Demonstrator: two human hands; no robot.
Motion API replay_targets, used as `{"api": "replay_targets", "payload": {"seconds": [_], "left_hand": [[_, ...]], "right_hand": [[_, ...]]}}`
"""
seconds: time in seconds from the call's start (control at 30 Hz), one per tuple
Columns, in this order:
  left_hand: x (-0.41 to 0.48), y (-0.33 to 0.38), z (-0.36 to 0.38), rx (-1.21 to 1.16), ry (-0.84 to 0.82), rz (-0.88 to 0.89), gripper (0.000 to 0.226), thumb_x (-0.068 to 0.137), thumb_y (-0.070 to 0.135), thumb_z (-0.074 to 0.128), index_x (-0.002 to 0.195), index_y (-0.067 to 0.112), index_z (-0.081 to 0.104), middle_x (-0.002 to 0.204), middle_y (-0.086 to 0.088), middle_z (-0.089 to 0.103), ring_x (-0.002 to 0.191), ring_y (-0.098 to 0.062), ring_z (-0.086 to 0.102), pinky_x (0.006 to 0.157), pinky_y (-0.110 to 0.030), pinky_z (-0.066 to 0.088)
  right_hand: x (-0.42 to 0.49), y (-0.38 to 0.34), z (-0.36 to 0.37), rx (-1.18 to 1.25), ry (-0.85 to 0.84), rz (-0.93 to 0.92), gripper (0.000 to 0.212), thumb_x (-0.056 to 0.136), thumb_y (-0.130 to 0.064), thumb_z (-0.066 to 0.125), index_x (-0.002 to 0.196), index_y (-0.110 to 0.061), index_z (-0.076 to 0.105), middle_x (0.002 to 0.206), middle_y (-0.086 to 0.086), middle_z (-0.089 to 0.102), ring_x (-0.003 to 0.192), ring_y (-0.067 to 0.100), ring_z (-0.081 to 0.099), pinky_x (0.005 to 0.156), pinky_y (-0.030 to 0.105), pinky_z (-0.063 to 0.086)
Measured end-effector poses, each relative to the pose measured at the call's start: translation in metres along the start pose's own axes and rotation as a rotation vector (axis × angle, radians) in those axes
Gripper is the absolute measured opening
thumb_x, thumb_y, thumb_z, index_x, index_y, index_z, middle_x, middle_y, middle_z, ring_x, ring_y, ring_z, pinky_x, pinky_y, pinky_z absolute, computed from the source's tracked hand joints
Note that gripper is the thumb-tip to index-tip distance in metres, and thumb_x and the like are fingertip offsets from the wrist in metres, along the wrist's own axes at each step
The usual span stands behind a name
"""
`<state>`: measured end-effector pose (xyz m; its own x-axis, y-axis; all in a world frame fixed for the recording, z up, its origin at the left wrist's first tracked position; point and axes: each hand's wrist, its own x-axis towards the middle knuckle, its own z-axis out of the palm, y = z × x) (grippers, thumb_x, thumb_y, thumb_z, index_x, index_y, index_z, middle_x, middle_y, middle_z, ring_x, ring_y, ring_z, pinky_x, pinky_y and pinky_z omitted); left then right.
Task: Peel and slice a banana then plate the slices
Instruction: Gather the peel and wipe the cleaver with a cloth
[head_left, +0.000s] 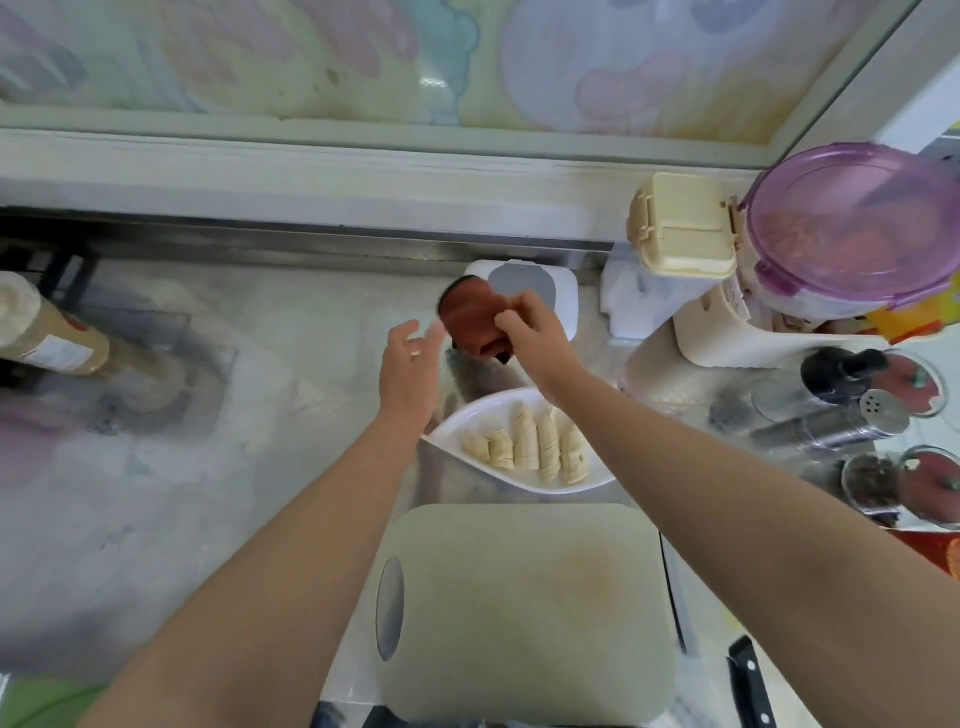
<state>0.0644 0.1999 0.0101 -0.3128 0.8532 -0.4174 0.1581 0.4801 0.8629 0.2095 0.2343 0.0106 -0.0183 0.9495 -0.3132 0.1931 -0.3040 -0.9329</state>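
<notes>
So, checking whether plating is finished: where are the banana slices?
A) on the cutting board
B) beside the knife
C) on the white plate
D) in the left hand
C: the banana slices lie in rows on the white plate; the cutting board holds none, and the right hand grips only a reddish cloth.

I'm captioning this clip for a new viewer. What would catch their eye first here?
Mid-frame, the right hand pinches a reddish-brown cloth, with the left hand open beside it. Just nearer the camera, rows of banana slices lie on a white leaf-shaped plate, and a pale cutting board sits in front of that.
</notes>
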Motion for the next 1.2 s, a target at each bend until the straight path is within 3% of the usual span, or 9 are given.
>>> {"api": "replay_targets", "payload": {"seconds": [0.1,0.27,0.43,0.53,0.7,0.9,0.97,1.07,1.2], "left_hand": [[-0.008,0.004,-0.006,-0.521,-0.089,-0.149,0.037,0.092,0.042,0.058,0.120,0.018,0.055,0.114,-0.006,0.064,0.104,-0.020,0.063,0.089,-0.039,0.054],[-0.034,-0.008,-0.009,-0.219,0.164,0.073,0.020,0.095,0.026,0.058,0.103,0.008,0.065,0.092,-0.005,0.067,0.089,-0.021,0.064,0.073,-0.023,0.051],[-0.071,-0.027,-0.013,0.114,0.229,0.169,0.036,0.096,0.038,0.051,0.092,0.005,0.066,0.089,-0.014,0.069,0.087,-0.030,0.064,0.081,-0.040,0.051],[-0.099,-0.045,-0.015,0.006,0.117,0.085,0.041,0.091,0.048,0.057,0.075,0.012,0.066,0.077,-0.008,0.070,0.078,-0.028,0.067,0.075,-0.038,0.053],[-0.136,-0.076,-0.027,-0.013,-0.025,-0.093,0.058,0.072,0.076,0.040,0.074,0.024,0.067,0.101,-0.007,0.066,0.104,-0.028,0.057,0.097,-0.044,0.045],[-0.174,-0.145,-0.062,1.075,-0.188,0.343,0.041,0.089,0.039,0.055,0.127,0.026,0.053,0.140,-0.006,0.041,0.126,-0.030,0.035,0.098,-0.039,0.037],[-0.184,-0.164,-0.065,1.206,-0.241,0.375,0.061,0.088,0.043,0.057,0.142,0.026,0.035,0.151,-0.008,0.025,0.133,-0.031,0.026,0.104,-0.040,0.033],[-0.196,-0.178,-0.064,1.167,-0.134,0.424,0.064,0.089,0.045,0.056,0.142,0.019,0.035,0.147,-0.011,0.030,0.131,-0.031,0.028,0.105,-0.039,0.034],[-0.195,-0.188,-0.075,1.112,-0.127,0.466,0.048,0.095,0.028,0.047,0.140,0.013,0.039,0.151,-0.010,0.031,0.128,-0.032,0.032,0.103,-0.039,0.037]], "right_hand": [[-0.023,-0.011,0.003,0.131,-0.176,0.014,0.013,0.086,-0.005,0.049,0.086,-0.018,0.048,0.076,0.003,0.055,0.067,0.016,0.049,0.054,0.024,0.041],[-0.065,-0.009,0.016,0.115,-0.230,0.090,0.020,0.087,-0.019,0.049,0.107,-0.020,0.048,0.097,0.004,0.055,0.076,0.019,0.055,0.053,0.025,0.046],[-0.112,-0.002,0.024,0.221,-0.442,0.298,0.053,0.089,-0.053,0.055,0.134,-0.031,0.039,0.124,0.004,0.057,0.097,0.022,0.065,0.065,0.033,0.053],[-0.146,0.010,0.025,0.264,-0.568,0.300,0.049,0.093,-0.037,0.058,0.136,-0.028,0.036,0.117,0.009,0.062,0.083,0.024,0.070,0.051,0.026,0.051],[-0.199,0.042,0.011,0.126,-0.292,0.251,0.041,0.094,-0.017,0.051,0.132,-0.030,0.044,0.097,0.002,0.062,0.063,0.016,0.062,0.042,0.022,0.036],[-0.247,0.099,-0.044,-0.446,0.387,0.128,0.054,0.089,-0.007,0.045,0.138,-0.028,0.038,0.111,0.006,0.047,0.083,0.027,0.056,0.071,0.032,0.047],[-0.256,0.120,-0.055,-0.619,0.396,0.179,0.054,0.092,-0.020,0.048,0.142,-0.030,0.030,0.123,0.010,0.039,0.093,0.033,0.055,0.083,0.042,0.049],[-0.259,0.148,-0.048,-0.846,0.229,0.270,0.053,0.097,-0.040,0.040,0.147,-0.030,0.024,0.148,0.015,0.020,0.130,0.039,0.026,0.108,0.051,0.027],[-0.253,0.158,-0.031,-0.904,0.357,0.215,0.048,0.098,-0.021,0.042,0.145,-0.022,0.031,0.146,0.018,0.023,0.126,0.038,0.027,0.106,0.046,0.026]]}}
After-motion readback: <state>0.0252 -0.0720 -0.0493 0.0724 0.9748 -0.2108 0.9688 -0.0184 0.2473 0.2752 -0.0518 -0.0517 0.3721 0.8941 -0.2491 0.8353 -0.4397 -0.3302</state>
